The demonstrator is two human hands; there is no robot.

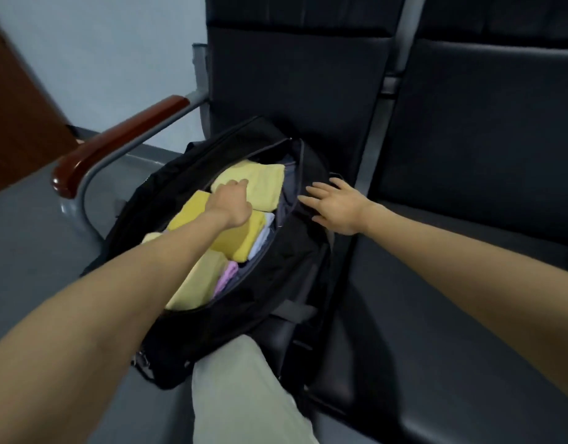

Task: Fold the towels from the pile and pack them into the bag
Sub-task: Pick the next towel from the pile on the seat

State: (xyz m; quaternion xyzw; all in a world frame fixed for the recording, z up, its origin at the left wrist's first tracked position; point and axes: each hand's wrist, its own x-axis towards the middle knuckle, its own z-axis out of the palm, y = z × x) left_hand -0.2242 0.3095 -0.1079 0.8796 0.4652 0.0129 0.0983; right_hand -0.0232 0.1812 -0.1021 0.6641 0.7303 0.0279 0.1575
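Both forearms are bare with no sleeves in view, and the trouser leg (244, 395) is pale greenish-beige cloth.

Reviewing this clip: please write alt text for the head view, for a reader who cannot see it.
A person's left hand presses on folded yellow towels inside an open black bag on a dark seat, while the right hand, fingers spread, rests on the bag's far rim. A purple towel shows lower down.
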